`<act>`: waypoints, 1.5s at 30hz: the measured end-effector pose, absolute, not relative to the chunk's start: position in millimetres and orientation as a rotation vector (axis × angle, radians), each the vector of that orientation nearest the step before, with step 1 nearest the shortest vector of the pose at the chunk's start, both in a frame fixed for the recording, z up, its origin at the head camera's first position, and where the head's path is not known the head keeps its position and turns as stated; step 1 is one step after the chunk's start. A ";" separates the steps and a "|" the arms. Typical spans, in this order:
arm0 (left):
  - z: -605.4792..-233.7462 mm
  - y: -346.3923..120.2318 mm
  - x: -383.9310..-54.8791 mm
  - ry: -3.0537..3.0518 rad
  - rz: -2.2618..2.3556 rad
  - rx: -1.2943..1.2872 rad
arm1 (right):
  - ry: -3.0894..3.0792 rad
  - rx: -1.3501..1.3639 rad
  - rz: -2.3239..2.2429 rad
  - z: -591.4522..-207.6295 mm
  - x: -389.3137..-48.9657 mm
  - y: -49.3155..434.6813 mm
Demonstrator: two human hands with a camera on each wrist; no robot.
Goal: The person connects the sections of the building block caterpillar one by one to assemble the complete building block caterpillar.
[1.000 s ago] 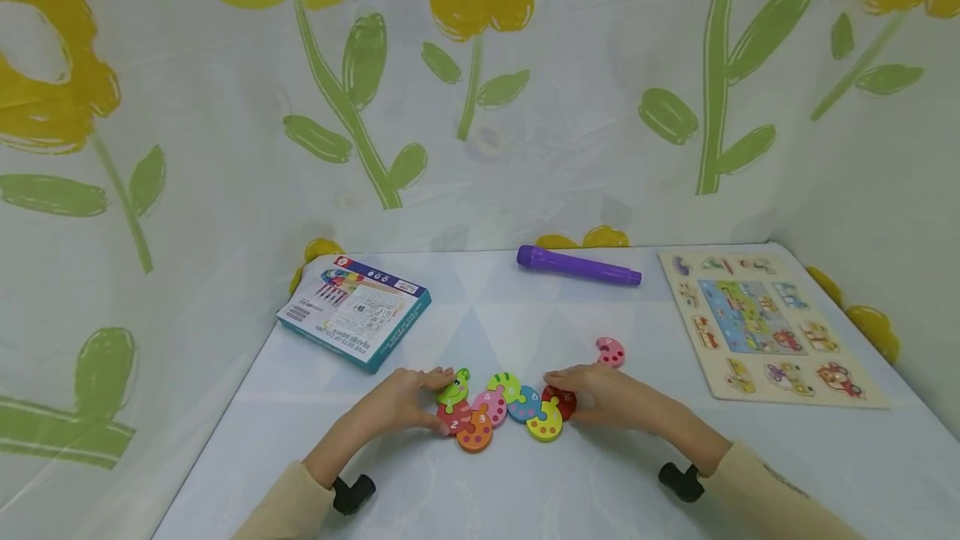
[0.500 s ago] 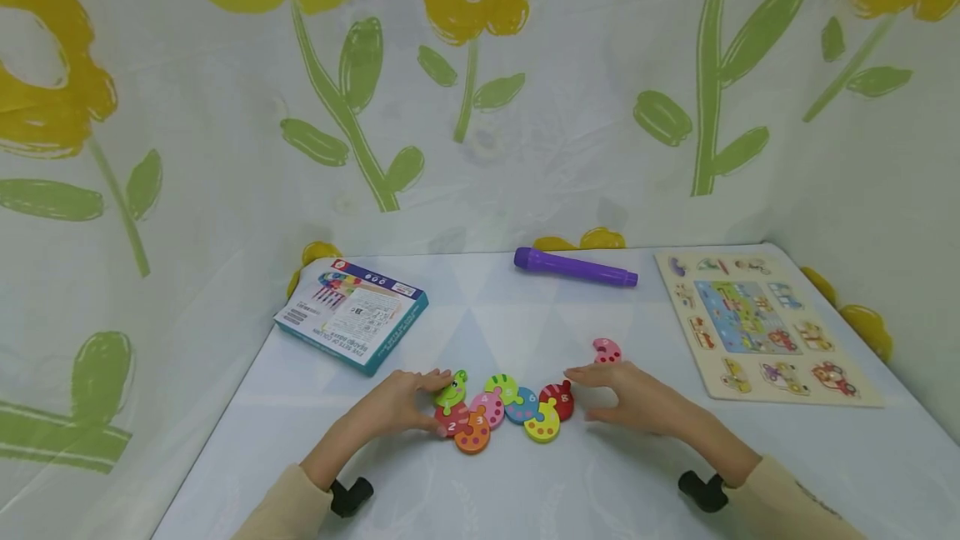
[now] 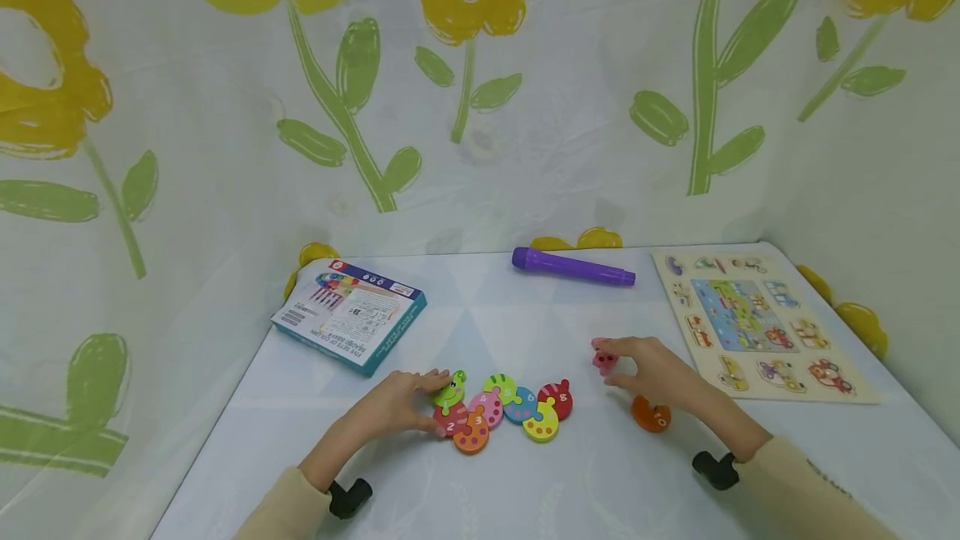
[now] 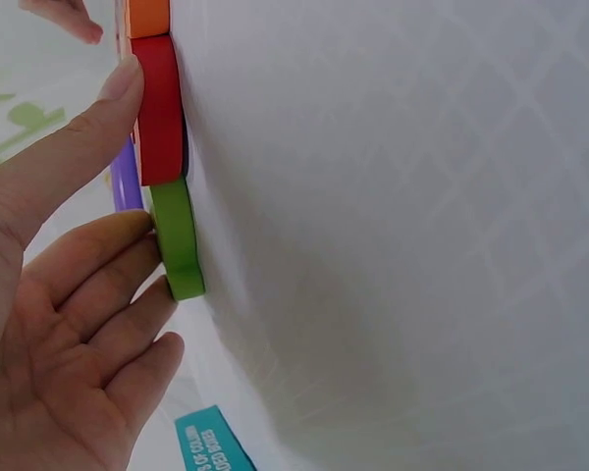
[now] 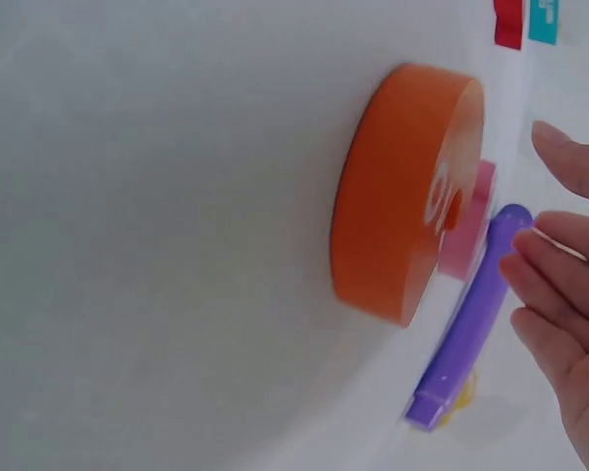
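Note:
A caterpillar number puzzle (image 3: 471,435) of several joined wooden pieces lies on the white table, its smiling green head (image 3: 449,394) at the left. My left hand (image 3: 393,405) touches that end, thumb against the red piece (image 4: 160,113) and fingers by the green head piece (image 4: 178,240). At the other end is a red piece (image 3: 557,403) marked 8. Right of it, my right hand (image 3: 654,369) reaches over a loose pink piece (image 3: 603,359), fingers fairly straight. In the right wrist view the pink piece (image 5: 468,231) is partly hidden behind a loose orange piece (image 5: 398,196).
A teal-edged box (image 3: 352,315) lies at the back left. At the back edge is a purple stick-shaped thing (image 3: 573,266). A wooden picture puzzle board (image 3: 765,327) lies at the right. Flower-printed cloth (image 3: 480,173) hangs behind the table.
My right hand has left the red piece 8 and moved right to the pink piece. The orange piece, hidden before, now shows beneath the right wrist. My left hand stays at the head end.

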State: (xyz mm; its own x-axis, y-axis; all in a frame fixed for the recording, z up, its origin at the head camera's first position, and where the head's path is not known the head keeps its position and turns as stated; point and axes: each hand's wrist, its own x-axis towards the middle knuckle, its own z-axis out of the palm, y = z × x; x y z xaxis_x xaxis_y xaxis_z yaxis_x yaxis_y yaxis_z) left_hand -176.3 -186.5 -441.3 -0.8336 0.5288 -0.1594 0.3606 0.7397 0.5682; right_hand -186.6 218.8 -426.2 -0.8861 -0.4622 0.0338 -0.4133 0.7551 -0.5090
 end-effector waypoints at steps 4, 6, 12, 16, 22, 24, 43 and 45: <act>-440.3 -186.4 -176.5 2.630 0.766 0.680 | 2.901 -0.630 -0.736 -429.1 -194.2 220.5; -440.4 -186.4 -176.7 2.629 0.765 0.676 | 2.917 -0.610 -0.709 -431.1 -198.2 220.9; -441.8 -186.1 -177.1 2.624 0.766 0.671 | 2.925 -0.593 -0.668 -438.3 -206.0 221.8; -442.9 -186.3 -176.4 2.621 0.770 0.668 | 2.917 -0.600 -0.690 -441.6 -206.9 220.1; -443.3 -186.2 -175.7 2.622 0.767 0.674 | 2.900 -0.527 -0.668 -443.3 -207.2 213.8; -443.3 -186.1 -175.8 2.624 0.764 0.676 | 2.907 -0.520 -0.654 -443.5 -207.7 212.4; -442.7 -186.2 -176.5 2.619 0.762 0.669 | 2.812 -0.750 -0.854 -432.8 -191.9 221.3; -442.5 -186.3 -176.3 2.623 0.755 0.660 | 2.786 -0.780 -0.859 -432.7 -192.1 221.5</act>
